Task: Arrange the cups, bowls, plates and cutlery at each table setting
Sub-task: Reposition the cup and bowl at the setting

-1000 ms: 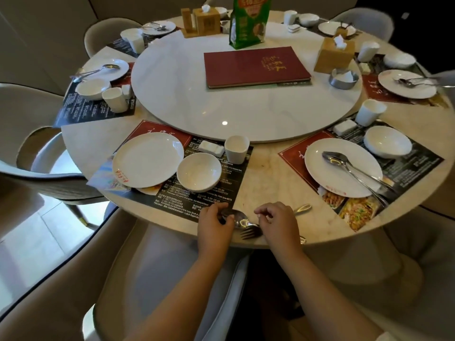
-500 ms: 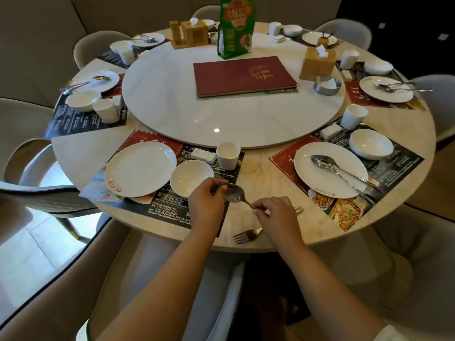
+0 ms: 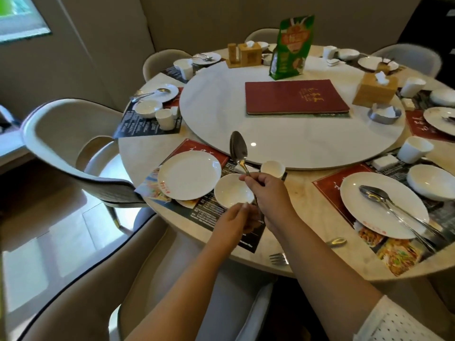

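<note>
Hands meet above the bowl [image 3: 231, 191]: right hand [image 3: 267, 193] pinches an upright spoon [image 3: 238, 148], left hand [image 3: 237, 219] pinches its handle end.

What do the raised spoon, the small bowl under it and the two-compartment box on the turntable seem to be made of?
The spoon, pinched by the right hand, looks like polished metal: grey and mirror-like, with a gold tint at the neck. The small bowl seems to be glazed white ceramic, smooth and evenly glossy, though melamine cannot be ruled out. The box looks like pale unpainted wood or bamboo, matte and tan.

The spoon [image 3: 238, 147], flat on the table before, now stands upright in the right hand [image 3: 267, 193], above the bowl [image 3: 230, 193].
</note>
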A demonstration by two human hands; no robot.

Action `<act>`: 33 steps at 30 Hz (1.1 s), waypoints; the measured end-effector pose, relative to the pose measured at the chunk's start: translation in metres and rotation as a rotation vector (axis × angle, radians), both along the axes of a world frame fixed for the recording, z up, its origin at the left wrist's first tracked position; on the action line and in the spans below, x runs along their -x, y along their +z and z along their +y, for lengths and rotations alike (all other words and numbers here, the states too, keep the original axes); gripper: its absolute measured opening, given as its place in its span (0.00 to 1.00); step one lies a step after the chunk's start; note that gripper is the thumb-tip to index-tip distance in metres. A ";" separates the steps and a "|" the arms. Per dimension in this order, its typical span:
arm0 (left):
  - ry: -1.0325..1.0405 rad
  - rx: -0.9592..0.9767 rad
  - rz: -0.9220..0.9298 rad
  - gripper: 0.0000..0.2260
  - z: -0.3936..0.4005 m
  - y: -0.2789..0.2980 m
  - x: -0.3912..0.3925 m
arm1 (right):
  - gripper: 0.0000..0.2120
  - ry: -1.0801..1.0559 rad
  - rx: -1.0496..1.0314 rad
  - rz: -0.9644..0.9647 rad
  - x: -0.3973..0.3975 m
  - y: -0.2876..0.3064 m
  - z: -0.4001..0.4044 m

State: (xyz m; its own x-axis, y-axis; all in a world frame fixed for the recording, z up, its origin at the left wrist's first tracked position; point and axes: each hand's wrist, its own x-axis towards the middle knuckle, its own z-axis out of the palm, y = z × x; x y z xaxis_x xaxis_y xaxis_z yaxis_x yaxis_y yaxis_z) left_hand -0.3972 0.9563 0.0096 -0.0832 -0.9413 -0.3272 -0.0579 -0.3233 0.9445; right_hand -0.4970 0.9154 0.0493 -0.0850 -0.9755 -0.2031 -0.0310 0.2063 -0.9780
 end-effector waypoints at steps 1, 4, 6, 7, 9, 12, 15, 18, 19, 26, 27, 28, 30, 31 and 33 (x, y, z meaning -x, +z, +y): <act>-0.018 -0.016 0.049 0.13 0.003 0.003 -0.001 | 0.08 0.020 -0.026 -0.031 -0.007 0.001 -0.004; -0.021 -0.039 0.162 0.10 0.004 0.003 -0.009 | 0.08 0.103 -0.064 -0.081 -0.024 0.001 -0.012; -0.021 -0.029 0.206 0.10 0.004 0.002 -0.017 | 0.08 0.162 -0.083 -0.080 -0.032 0.002 -0.015; -0.015 -0.019 0.222 0.11 0.004 0.001 -0.022 | 0.08 0.188 -0.100 -0.075 -0.035 0.002 -0.016; 0.017 -0.007 0.228 0.11 0.003 0.001 -0.030 | 0.07 0.223 -0.134 -0.075 -0.040 0.003 -0.019; 0.063 0.009 0.169 0.06 0.000 -0.005 -0.040 | 0.08 0.261 -0.154 -0.105 -0.049 0.002 -0.025; 0.155 0.033 0.082 0.08 -0.005 -0.011 -0.050 | 0.09 0.301 -0.140 -0.087 -0.055 0.004 -0.032; 0.284 0.040 0.010 0.09 -0.012 -0.015 -0.059 | 0.12 0.304 -0.122 -0.063 -0.054 -0.001 -0.038; 0.323 0.043 -0.024 0.09 -0.016 -0.018 -0.063 | 0.12 0.302 -0.114 -0.045 -0.053 -0.004 -0.040; 0.557 0.129 -0.489 0.13 -0.028 -0.035 -0.091 | 0.11 0.173 0.033 0.393 -0.035 -0.042 -0.043; 0.557 0.152 -0.540 0.13 -0.029 -0.038 -0.094 | 0.11 0.159 0.050 0.438 -0.032 -0.046 -0.042; 0.553 0.176 -0.590 0.14 -0.030 -0.041 -0.095 | 0.12 0.151 0.065 0.476 -0.028 -0.050 -0.041; 0.538 0.198 -0.695 0.15 -0.034 -0.051 -0.100 | 0.11 0.147 0.079 0.537 -0.023 -0.054 -0.038; 0.531 0.193 -0.738 0.16 -0.036 -0.055 -0.102 | 0.11 0.148 0.079 0.554 -0.021 -0.055 -0.037; 0.524 0.165 -0.784 0.18 -0.041 -0.063 -0.105 | 0.11 0.148 0.076 0.573 -0.019 -0.058 -0.035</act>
